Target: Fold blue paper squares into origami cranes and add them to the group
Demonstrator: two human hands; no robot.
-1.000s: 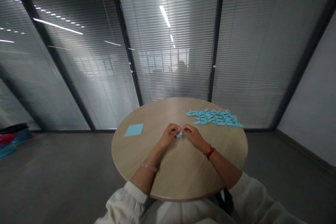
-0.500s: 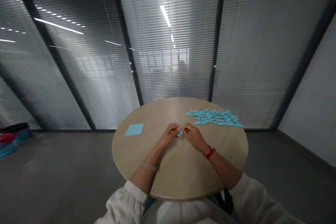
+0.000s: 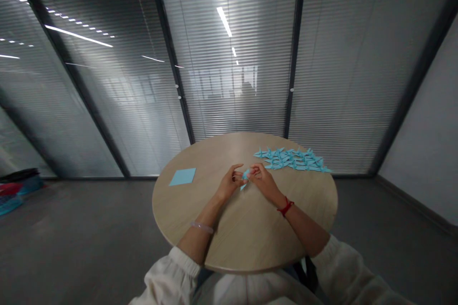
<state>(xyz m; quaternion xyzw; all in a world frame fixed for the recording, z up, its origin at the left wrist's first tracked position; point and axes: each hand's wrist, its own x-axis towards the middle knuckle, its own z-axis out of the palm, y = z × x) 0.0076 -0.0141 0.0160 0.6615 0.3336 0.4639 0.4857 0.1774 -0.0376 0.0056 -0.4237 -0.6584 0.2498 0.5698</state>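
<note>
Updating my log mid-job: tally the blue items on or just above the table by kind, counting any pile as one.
Flat blue square: 1
Small blue piece between the left hand and right hand: 1
Cluster of folded blue shapes: 1 (overlapping, too small to count singly)
Total: 3

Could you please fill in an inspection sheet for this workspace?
Surface: round, wood-toned table, bearing blue paper.
Job's things: a small folded piece between the hands; a flat blue sheet on the left; a cluster of folded blue shapes at the far right, reaching close to the edge.
Clutter: black, red and blue items on the floor at far left, too blurred to name.
Hands: right hand pinches the folded piece; left hand is at it with fingers parted, its grip too small to tell.
Cables: nothing seen.
Surroundings: glass wall with blinds and dark frames behind the table; grey floor; plain wall on the right.
</note>
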